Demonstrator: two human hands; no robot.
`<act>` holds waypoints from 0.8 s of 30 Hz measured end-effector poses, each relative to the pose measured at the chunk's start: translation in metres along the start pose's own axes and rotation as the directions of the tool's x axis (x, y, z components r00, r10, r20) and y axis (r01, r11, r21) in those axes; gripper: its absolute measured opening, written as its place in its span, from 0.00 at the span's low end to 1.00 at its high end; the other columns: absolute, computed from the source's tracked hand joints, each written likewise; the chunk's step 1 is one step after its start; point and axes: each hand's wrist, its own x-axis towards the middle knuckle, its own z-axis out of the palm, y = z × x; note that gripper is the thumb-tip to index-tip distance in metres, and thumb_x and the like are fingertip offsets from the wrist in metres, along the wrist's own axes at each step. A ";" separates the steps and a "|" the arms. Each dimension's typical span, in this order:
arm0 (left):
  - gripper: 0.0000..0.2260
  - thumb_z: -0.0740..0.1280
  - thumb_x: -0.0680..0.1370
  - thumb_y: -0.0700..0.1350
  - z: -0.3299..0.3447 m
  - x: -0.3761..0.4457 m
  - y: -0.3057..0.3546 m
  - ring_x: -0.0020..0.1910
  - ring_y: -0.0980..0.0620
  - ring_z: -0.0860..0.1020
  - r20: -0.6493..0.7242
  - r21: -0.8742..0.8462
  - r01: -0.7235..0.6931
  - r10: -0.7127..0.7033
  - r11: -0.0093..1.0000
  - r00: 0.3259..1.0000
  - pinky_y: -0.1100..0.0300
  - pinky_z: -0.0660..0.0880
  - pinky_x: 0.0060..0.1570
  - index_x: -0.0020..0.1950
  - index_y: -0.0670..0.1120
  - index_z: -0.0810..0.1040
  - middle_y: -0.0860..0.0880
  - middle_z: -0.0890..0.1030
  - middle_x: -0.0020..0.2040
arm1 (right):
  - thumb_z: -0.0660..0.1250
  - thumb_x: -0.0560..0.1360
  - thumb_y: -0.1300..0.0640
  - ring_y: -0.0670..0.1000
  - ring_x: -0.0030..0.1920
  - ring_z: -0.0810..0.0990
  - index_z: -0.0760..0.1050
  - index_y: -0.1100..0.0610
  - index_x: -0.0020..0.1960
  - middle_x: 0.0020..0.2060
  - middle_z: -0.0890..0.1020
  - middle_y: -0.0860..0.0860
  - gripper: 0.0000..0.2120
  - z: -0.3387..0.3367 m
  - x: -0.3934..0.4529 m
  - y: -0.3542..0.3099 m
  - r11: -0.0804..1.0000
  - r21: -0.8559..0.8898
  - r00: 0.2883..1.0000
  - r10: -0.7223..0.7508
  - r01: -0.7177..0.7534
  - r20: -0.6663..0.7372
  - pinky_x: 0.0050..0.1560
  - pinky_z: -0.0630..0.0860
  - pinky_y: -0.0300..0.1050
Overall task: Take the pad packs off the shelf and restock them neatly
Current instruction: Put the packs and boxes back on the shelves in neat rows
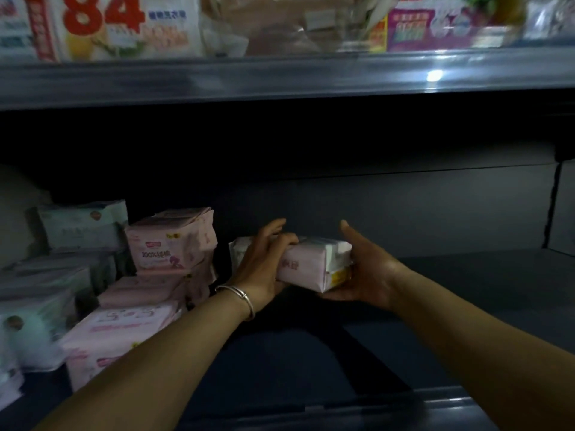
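While both hands grip pink pad pack, stacked pack (reads "100%"), "84" bag

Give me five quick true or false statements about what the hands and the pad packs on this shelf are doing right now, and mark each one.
1. Both hands hold one pink pad pack. True: the left hand grips its left end and the right hand cups its right end.
2. A bracelet is on the right wrist. False: it is on the left wrist.
3. The stacked pink packs sit left of the held pack. True.
4. The shelf to the right of the hands is full of packs. False: it is bare there.
5. The held pack is green. False: it is pink and white.
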 end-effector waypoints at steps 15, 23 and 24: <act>0.24 0.70 0.72 0.52 0.015 0.004 0.012 0.56 0.43 0.79 0.526 -0.761 0.645 -0.517 0.068 0.675 0.46 0.78 0.52 0.66 0.47 0.69 0.42 0.79 0.60 | 0.70 0.69 0.68 0.58 0.52 0.80 0.70 0.58 0.57 0.55 0.78 0.57 0.19 -0.008 0.014 0.014 0.952 0.033 0.950 -0.299 0.303 -0.093 0.44 0.80 0.54; 0.18 0.73 0.69 0.34 0.014 0.025 0.017 0.46 0.50 0.82 0.263 -0.817 0.486 -0.549 0.312 0.794 0.52 0.81 0.45 0.56 0.47 0.76 0.47 0.82 0.49 | 0.73 0.67 0.65 0.53 0.57 0.78 0.67 0.53 0.62 0.57 0.77 0.53 0.27 -0.018 0.021 0.019 0.820 -0.467 0.932 -0.360 0.330 0.027 0.55 0.78 0.51; 0.24 0.74 0.68 0.34 0.011 0.028 0.014 0.50 0.49 0.81 0.229 -0.751 0.494 -0.528 0.438 0.817 0.51 0.80 0.49 0.61 0.46 0.74 0.47 0.81 0.53 | 0.74 0.67 0.65 0.52 0.59 0.76 0.64 0.51 0.65 0.59 0.75 0.51 0.32 -0.020 0.022 0.016 0.768 -0.520 0.912 -0.405 0.373 0.055 0.54 0.79 0.48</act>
